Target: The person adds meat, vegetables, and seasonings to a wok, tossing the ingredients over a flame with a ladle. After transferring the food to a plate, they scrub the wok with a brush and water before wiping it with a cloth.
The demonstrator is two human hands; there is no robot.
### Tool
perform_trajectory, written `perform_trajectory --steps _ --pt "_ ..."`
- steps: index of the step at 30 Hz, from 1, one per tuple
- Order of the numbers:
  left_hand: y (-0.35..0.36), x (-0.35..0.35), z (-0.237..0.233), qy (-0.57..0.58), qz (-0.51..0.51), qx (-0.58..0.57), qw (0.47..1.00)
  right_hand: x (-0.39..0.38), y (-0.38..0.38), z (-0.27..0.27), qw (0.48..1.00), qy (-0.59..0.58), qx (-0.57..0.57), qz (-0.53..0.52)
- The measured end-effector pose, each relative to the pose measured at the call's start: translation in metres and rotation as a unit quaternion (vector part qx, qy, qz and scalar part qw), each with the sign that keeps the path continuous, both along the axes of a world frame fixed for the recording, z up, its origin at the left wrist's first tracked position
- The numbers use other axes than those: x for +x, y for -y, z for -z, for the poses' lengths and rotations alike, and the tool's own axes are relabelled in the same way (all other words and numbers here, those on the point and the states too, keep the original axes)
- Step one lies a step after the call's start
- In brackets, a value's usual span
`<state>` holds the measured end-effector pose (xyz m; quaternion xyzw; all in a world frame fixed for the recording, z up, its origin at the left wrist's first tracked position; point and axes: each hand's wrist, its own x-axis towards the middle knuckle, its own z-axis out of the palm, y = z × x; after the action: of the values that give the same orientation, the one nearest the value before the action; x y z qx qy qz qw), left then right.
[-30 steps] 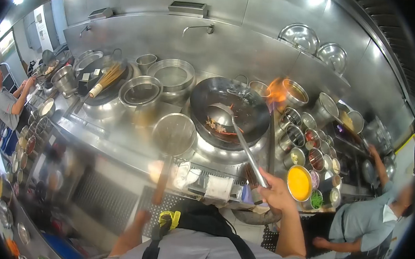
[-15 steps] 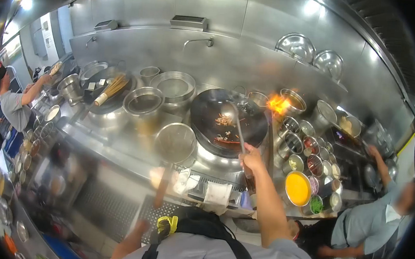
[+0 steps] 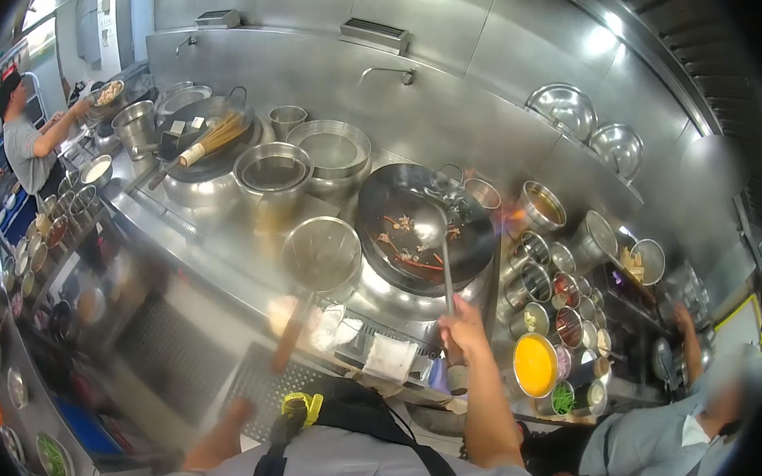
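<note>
Back from the counter's front edge sits the wok. The ladle crosses its near rim, handle clutched in the right hand. The left hand blurs; its grip I cannot tell. Food dots the wok's middle.

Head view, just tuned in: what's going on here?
The person's right hand grips a ladle by its handle, the bowl inside a dark wok with bits of food scattered in it. The left hand, blurred, hangs low, apart from the strainer nearest it. A co-worker stands to the right.
</note>
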<state>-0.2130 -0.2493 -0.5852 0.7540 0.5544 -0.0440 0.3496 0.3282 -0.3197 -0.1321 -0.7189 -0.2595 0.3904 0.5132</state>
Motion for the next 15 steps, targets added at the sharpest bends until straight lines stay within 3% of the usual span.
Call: perform_trajectory --steps 2,3,5,6,8,9,10,12,13,15 --pt "-0.005 0.009 -0.007 -0.080 -0.018 -0.024 0.996 -0.003 0.036 -0.031 0.996 0.059 -0.018 -0.068" --pt "-0.003 0.012 -0.005 -0.036 -0.114 -0.041 0.992 -0.008 0.056 -0.044 0.992 0.079 -0.029 -0.091" --pt "-0.003 0.010 -0.001 0.082 -0.119 -0.027 0.989 -0.016 0.096 -0.066 0.976 0.167 -0.046 -0.130" --pt "-0.003 0.010 0.003 0.139 -0.117 -0.024 0.983 -0.019 0.106 -0.076 0.984 0.124 -0.041 -0.123" --pt "-0.003 0.009 0.002 -0.010 -0.066 -0.109 0.992 -0.008 0.106 -0.079 0.972 0.134 -0.084 -0.176" --pt "0.006 0.009 0.003 -0.062 0.152 0.013 0.986 0.003 0.093 -0.068 0.974 0.141 -0.077 -0.157" --pt "0.015 0.008 0.005 -0.108 0.327 0.192 0.919 0.014 0.079 -0.056 0.977 0.148 -0.070 -0.138" --pt "0.011 0.004 -0.005 -0.065 0.291 0.098 0.949 0.043 0.048 -0.028 0.981 0.161 -0.063 -0.087" --pt "0.007 0.004 -0.013 -0.049 0.251 0.064 0.965 0.066 0.026 0.007 0.967 0.248 -0.036 -0.037" --pt "-0.002 0.003 -0.029 -0.032 0.203 0.033 0.978 0.077 -0.004 0.028 0.971 0.235 -0.017 0.052"
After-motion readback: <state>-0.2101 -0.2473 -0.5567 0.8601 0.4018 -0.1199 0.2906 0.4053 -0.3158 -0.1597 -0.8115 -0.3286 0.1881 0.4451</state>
